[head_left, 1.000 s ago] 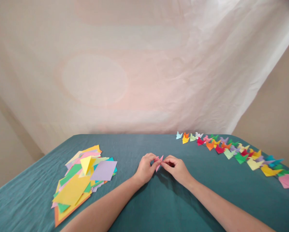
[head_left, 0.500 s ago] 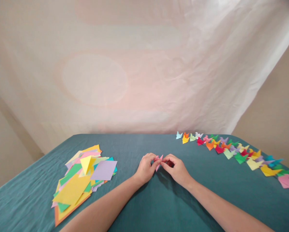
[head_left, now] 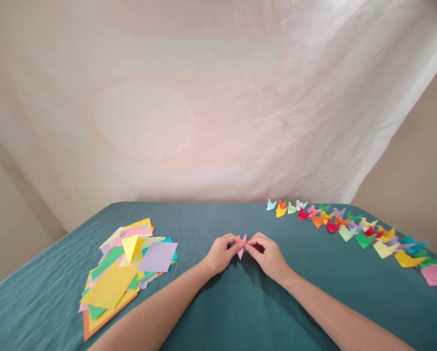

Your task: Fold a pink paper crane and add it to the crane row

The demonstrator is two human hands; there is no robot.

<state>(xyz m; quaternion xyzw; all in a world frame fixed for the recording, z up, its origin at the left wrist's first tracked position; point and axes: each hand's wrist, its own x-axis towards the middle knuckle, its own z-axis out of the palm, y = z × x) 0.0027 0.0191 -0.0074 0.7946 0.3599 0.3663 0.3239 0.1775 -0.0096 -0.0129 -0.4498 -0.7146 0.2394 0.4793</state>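
Note:
A small pink folded paper piece (head_left: 241, 245) is pinched between both of my hands just above the teal tablecloth (head_left: 218, 312) near the middle. My left hand (head_left: 221, 254) grips its left side with curled fingers. My right hand (head_left: 266, 255) grips its right side, thumb and fingers pressed together. The paper's pointed tips stick up and down between my fingertips.
A loose pile of coloured paper squares (head_left: 125, 268) lies at the left, with a folded yellow triangle on top. A long row of several small folded paper figures (head_left: 353, 228) runs along the right side. A pale cloth backdrop (head_left: 203, 107) hangs behind the table.
My hands have shifted slightly and drawn closer together on the pink paper, which now stands more upright between the fingertips. Nothing else has moved.

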